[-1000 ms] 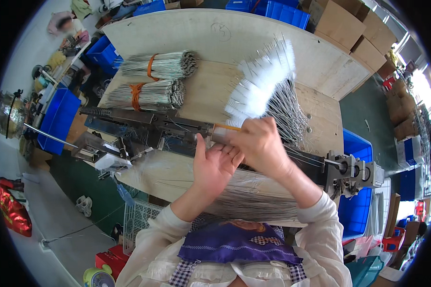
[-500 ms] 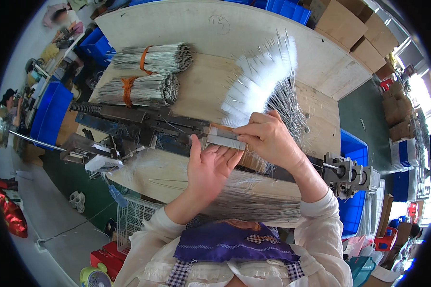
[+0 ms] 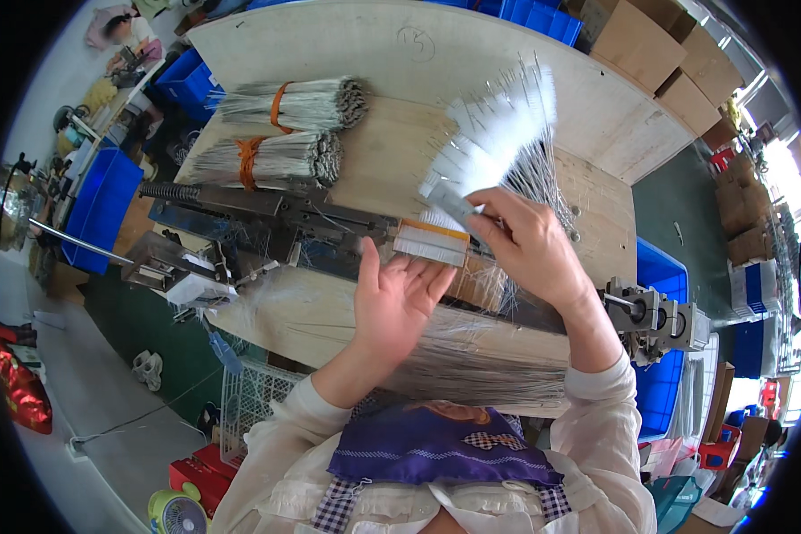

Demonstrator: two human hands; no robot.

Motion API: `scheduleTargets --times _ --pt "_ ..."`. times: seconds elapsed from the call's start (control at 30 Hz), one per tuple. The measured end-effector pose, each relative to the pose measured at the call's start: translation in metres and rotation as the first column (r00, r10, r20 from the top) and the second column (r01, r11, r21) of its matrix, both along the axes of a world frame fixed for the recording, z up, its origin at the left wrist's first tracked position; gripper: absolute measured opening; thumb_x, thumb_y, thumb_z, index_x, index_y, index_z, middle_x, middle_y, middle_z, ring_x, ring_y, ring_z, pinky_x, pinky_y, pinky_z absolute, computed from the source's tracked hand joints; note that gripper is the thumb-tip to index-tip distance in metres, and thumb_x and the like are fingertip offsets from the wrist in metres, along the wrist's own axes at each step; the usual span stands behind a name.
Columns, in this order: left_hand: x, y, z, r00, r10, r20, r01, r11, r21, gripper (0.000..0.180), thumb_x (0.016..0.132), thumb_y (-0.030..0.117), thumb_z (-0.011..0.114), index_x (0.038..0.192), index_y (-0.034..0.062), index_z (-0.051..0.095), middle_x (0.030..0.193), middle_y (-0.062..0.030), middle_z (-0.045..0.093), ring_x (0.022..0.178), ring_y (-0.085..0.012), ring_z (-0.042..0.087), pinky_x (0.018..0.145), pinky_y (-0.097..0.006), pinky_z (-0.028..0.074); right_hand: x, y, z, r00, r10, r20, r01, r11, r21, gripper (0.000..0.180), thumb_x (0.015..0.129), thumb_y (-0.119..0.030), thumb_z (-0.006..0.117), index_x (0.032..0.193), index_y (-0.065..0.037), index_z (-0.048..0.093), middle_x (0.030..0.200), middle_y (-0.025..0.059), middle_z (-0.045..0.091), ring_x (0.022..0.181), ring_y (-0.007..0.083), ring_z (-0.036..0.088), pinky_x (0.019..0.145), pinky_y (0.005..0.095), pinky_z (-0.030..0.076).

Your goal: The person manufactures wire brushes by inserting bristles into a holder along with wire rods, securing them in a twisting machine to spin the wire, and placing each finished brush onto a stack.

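My left hand is palm up with its fingers spread, at the near side of a bench-mounted metal machine. Its fingertips touch or lie just under a block of white bristles with an orange-yellow strip along its far edge. Up and to the right of that block, my right hand pinches a small flat grey plate. The plate is tilted and partly hidden by my fingers. Just beyond it, a fan of white brushes with wire stems lies on the wooden bench.
Two bundles of wire stems tied with orange bands lie at the back left. Loose wires lie along the bench's near edge. A pale board borders the back. A metal fixture and blue bin stand right.
My right hand has moved from the bristle block up and to the right, carrying the grey plate off it. The orange-yellow strip shows more now. My left hand stays open in nearly the same place.
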State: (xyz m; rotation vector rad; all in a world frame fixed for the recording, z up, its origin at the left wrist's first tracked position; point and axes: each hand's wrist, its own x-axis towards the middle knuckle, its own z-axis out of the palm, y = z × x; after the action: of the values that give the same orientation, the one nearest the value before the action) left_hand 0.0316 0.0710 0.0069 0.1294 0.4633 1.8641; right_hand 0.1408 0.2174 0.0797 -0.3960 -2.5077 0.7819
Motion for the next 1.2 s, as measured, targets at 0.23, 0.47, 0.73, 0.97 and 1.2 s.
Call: scheduleTargets --times 0.23,0.47,0.73,0.97,1.2 --pt "-0.002 -0.003 -0.001 0.997 0.018 0.077 -0.019 1.0 0.014 0.083 0.097 0.061 0.035 0.139 -0.0103 0.029 0.141 -0.0224 0.038 0.134 -0.0322 0.038 0.115 -0.042 0.029 0.006 -0.041 -0.008 0.951 -0.089 0.297 -0.062 0.885 0.461 0.021 0.073 -0.006 0.064 0.089 0.003 0.053 0.056 0.0066 0.058 0.05 0.0229 0.063 0.043 0.0321 0.047" --pt "-0.007 0.0 0.009 0.993 -0.028 0.118 0.024 0.999 0.036 0.058 0.098 0.048 0.044 0.125 -0.0025 0.051 0.132 -0.0172 0.05 0.129 -0.0285 0.043 0.108 -0.041 0.035 0.007 -0.04 -0.014 0.956 -0.066 0.287 -0.091 0.86 0.501 0.023 0.075 -0.004 0.062 0.093 0.004 0.051 0.059 0.0098 0.056 0.053 0.0227 0.064 0.044 0.0319 0.047" --pt "0.011 0.005 -0.033 0.997 0.014 -0.07 -0.02 0.996 -0.091 0.024 0.096 0.019 0.054 0.115 0.004 0.054 0.12 -0.0075 0.058 0.119 -0.0189 0.05 0.106 -0.036 0.038 0.075 -0.052 -0.053 0.966 -0.018 0.258 0.023 1.0 -0.014 0.024 0.083 -0.006 0.058 0.106 -0.002 0.05 0.072 0.0146 0.063 0.063 0.0341 0.065 0.053 0.0417 0.05" --pt "0.049 -0.004 -0.036 0.997 -0.012 -0.074 -0.013 0.943 -0.331 0.036 0.092 0.017 0.057 0.124 0.0025 0.051 0.123 -0.0129 0.055 0.126 -0.025 0.046 0.112 -0.042 0.033 0.113 -0.051 -0.147 0.821 0.136 0.555 -0.12 0.991 -0.065 0.026 0.081 -0.009 0.057 0.107 -0.006 0.053 0.094 0.0131 0.065 0.085 0.0351 0.064 0.072 0.0473 0.05" --pt "-0.014 -0.13 -0.044 0.703 0.113 -0.702 -0.059 0.993 0.101 0.052 0.093 0.018 0.053 0.141 -0.0011 0.043 0.134 -0.0193 0.054 0.115 -0.0349 0.059 0.102 -0.044 0.045 0.123 -0.042 -0.135 0.936 0.122 0.331 -0.076 0.986 -0.15 0.022 0.08 -0.004 0.057 0.101 -0.004 0.052 0.09 0.0166 0.065 0.082 0.0364 0.065 0.069 0.0457 0.051"
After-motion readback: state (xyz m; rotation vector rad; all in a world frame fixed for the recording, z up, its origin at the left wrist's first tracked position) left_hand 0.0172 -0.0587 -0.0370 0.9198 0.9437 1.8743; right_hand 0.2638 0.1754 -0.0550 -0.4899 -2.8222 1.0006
